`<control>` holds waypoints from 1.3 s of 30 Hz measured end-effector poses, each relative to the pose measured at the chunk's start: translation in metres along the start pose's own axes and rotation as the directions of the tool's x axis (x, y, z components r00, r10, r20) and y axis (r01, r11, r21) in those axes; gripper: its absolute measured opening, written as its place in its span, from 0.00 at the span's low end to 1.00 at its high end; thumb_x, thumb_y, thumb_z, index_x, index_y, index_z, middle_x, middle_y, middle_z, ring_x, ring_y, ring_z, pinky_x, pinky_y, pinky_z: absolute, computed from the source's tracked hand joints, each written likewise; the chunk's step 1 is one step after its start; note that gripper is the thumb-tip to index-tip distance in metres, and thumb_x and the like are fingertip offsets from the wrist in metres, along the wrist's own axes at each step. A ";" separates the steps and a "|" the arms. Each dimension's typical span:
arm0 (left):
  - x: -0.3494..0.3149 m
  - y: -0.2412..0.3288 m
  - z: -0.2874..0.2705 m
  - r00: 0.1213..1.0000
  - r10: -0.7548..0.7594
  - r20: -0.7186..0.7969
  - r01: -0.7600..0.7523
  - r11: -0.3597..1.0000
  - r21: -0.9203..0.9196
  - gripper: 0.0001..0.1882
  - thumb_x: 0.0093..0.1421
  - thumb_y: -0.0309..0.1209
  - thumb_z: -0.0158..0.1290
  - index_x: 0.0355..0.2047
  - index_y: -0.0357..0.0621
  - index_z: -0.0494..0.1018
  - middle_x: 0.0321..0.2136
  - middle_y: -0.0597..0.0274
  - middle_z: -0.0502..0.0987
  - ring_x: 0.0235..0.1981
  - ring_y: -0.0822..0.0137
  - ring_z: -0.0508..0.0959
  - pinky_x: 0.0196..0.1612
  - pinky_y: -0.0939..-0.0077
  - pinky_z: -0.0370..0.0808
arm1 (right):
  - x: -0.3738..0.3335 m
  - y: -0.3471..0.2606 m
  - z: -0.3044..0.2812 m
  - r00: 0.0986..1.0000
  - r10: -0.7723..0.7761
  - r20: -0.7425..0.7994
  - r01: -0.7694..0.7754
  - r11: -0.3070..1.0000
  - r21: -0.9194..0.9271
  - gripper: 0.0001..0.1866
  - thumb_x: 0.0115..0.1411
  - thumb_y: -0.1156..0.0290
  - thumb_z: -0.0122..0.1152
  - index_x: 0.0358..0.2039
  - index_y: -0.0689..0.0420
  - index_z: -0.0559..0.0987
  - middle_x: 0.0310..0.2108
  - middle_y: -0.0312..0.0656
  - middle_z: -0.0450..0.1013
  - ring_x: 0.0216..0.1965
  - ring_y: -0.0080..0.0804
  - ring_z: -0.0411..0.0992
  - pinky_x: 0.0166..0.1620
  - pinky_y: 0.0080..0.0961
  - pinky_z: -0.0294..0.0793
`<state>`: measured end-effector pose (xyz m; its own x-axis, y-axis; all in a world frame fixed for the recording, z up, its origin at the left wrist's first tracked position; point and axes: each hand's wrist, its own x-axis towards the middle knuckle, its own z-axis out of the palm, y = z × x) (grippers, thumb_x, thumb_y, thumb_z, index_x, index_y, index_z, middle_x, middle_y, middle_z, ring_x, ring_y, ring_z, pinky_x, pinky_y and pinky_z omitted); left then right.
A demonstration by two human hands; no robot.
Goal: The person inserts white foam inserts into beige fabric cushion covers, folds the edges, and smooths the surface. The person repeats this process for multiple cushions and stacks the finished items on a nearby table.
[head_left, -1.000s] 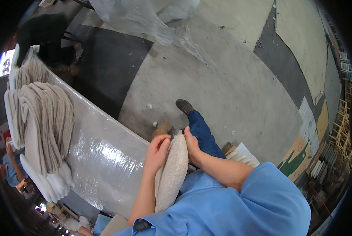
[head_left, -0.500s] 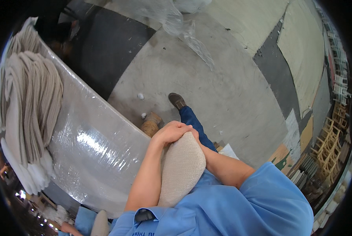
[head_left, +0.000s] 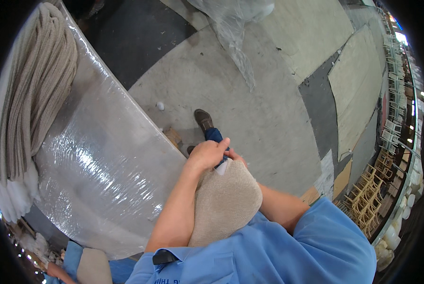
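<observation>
A beige, textured fabric cushion (head_left: 226, 203) rests tilted against my blue shirt, between my forearms. At its far end my left hand (head_left: 206, 154) is closed on the edge, thumb stretched forward. My right hand (head_left: 237, 157) grips the same end from the other side; most of it is hidden behind the cushion. Between the hands a small white patch (head_left: 223, 167) shows at the cushion's edge; whether it is filling or lining I cannot tell.
A table wrapped in shiny clear plastic (head_left: 98, 156) stands at my left, bearing a stack of folded beige fabric (head_left: 39, 90) and white wadding (head_left: 15, 194). Plastic film (head_left: 238, 42) and flat sheets (head_left: 356, 94) lie on the floor. Wooden chair frames (head_left: 366, 189) stand at the right. Another person's arm (head_left: 58, 272) shows lower left.
The cushion has turned so more of its broad face shows, and the white patch has come into sight. My hands have moved slightly apart. The view has shifted, bringing the table nearer.
</observation>
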<state>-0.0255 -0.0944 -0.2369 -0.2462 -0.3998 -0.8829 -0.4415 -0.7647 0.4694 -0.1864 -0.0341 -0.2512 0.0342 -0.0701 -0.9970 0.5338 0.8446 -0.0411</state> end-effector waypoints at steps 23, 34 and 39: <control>0.006 0.007 0.026 0.982 0.068 0.175 -0.100 0.979 0.177 0.21 0.68 0.41 0.57 0.43 0.31 0.86 0.40 0.45 0.87 0.42 0.53 0.86 0.49 0.60 0.81 | 0.032 0.026 -0.053 0.968 -0.024 0.248 0.018 0.999 0.027 0.17 0.75 0.58 0.51 0.46 0.58 0.81 0.40 0.45 0.81 0.41 0.44 0.82 0.45 0.43 0.83; -0.019 -0.002 0.036 0.991 0.076 -0.107 -0.036 0.943 0.332 0.19 0.66 0.39 0.57 0.38 0.32 0.86 0.41 0.39 0.86 0.47 0.43 0.86 0.51 0.51 0.81 | 0.050 0.036 -0.034 0.979 -0.042 0.201 0.054 0.997 -0.054 0.16 0.74 0.57 0.53 0.43 0.56 0.82 0.36 0.42 0.79 0.38 0.39 0.80 0.44 0.40 0.81; -0.025 -0.004 0.034 0.975 0.138 -0.172 -0.057 0.913 0.404 0.18 0.69 0.38 0.56 0.41 0.33 0.86 0.40 0.40 0.86 0.46 0.41 0.85 0.51 0.51 0.81 | 0.056 0.038 -0.024 0.965 -0.045 0.259 0.074 0.992 -0.104 0.16 0.74 0.56 0.55 0.42 0.55 0.83 0.34 0.41 0.78 0.37 0.37 0.79 0.43 0.38 0.80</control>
<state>-0.0467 -0.0639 -0.2162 -0.1523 -0.5823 -0.7986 -0.7377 -0.4708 0.4839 -0.1843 0.0070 -0.3097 0.2284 -0.2430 -0.9428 0.4440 0.8878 -0.1212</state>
